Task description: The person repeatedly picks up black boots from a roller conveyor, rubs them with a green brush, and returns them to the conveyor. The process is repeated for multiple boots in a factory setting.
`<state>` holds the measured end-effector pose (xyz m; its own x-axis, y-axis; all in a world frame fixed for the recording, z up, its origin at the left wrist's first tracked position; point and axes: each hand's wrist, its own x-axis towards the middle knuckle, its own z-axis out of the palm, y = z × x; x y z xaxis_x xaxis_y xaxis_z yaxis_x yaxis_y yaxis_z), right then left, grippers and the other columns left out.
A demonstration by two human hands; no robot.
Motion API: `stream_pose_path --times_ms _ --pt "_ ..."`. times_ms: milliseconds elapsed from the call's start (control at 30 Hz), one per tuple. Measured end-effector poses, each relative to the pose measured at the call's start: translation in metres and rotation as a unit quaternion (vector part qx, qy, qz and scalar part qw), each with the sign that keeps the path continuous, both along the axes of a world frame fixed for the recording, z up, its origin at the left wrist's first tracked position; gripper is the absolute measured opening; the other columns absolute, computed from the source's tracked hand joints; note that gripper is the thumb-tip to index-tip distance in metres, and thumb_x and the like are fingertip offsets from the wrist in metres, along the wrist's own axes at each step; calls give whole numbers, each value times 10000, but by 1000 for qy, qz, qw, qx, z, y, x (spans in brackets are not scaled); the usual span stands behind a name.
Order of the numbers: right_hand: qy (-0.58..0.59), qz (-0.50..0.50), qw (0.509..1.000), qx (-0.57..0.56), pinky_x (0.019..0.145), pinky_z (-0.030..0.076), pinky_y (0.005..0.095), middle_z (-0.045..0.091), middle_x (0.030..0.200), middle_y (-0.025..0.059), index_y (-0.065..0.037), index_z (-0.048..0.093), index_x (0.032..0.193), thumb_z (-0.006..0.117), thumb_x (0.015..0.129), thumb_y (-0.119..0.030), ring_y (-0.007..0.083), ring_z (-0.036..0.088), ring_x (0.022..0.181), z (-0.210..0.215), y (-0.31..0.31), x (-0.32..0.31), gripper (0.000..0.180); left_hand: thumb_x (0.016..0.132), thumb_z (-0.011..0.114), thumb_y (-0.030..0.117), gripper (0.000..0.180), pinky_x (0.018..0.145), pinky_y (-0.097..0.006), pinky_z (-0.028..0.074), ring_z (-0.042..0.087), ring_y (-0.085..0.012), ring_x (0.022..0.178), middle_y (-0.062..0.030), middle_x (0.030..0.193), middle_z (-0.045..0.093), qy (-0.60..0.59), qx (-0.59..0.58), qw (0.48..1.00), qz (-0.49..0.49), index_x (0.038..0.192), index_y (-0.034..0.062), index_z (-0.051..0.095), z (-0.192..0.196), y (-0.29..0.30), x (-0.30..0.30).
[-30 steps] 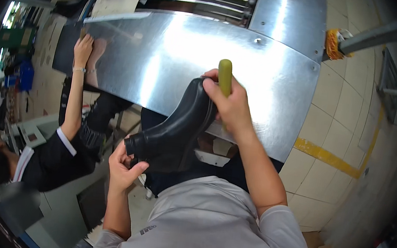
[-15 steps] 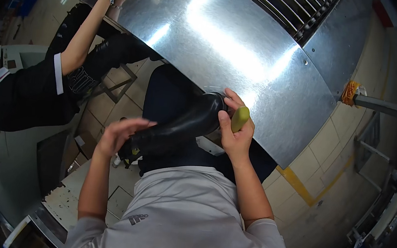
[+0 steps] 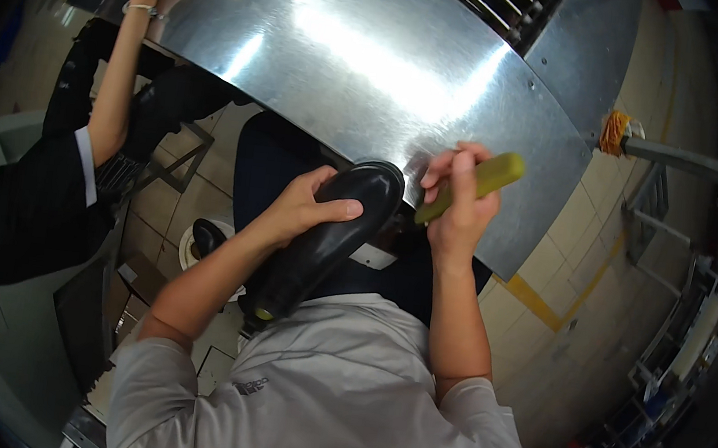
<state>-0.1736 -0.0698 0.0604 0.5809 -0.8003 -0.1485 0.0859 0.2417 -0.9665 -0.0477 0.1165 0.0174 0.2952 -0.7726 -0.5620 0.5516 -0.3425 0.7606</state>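
Left hand (image 3: 300,208) is pinching a black boot (image 3: 327,251) between thumb and fingers; right hand (image 3: 466,204) is gripping an olive-green handle (image 3: 501,171) with curled fingers.

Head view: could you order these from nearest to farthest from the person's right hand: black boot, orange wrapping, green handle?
1. Green handle: gripped in the right hand.
2. Black boot: to its left.
3. Orange wrapping: farther off, upper right.

held black boot (image 3: 336,230): 1 | olive tool (image 3: 501,171): 1 | wearer's hands (image 3: 465,214): 2 | co-worker (image 3: 32,218): 1
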Motion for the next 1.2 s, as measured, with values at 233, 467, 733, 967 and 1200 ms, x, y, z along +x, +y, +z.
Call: stream_pose_path --times_ms 233,467,733,967,1200 --pt "-162 -23 972 171 485 419 302 465 614 35 -40 551 1124 587 1039 -209 163 495 496 -17 -1 8 192 780 890 327 580 811 -292 546 676 -151 905 -107 1011 699 -104 34 994 1 1171 -14 631 6 -6 -7" --pt "-150 -45 965 211 454 380 259 459 606 23 -59 549 1040 666 984 -146 124 457 472 -16 2 24 157 788 891 346 556 849 -310 557 701 -157 934 -112 1014 742 -156 44 986 -30 1143 -26 682 9 -14 -2" --pt "-35 51 983 173 423 349 244 457 596 9 -60 562 986 713 946 -147 100 427 450 -6 -8 49 179 768 902 382 594 836 -315 568 731 -181 911 -130 990 760 -184 59 979 -64 1142 -27 687 17 -18 5" --pt "42 144 975 164 423 317 215 504 630 -12 -25 594 986 774 903 -141 51 400 463 8 -16 80 230 736 888 508 630 771 -352 579 758 -255 819 -149 873 758 -191 42 979 -59 1033 -16 703 10 -19 6" --pt "93 220 963 123 421 264 215 498 638 -42 -25 604 968 790 891 -136 27 376 468 12 -12 93 230 715 880 562 663 773 -375 584 763 -296 818 -164 855 755 -202 38 978 -44 996 -10 698 9 -15 4"
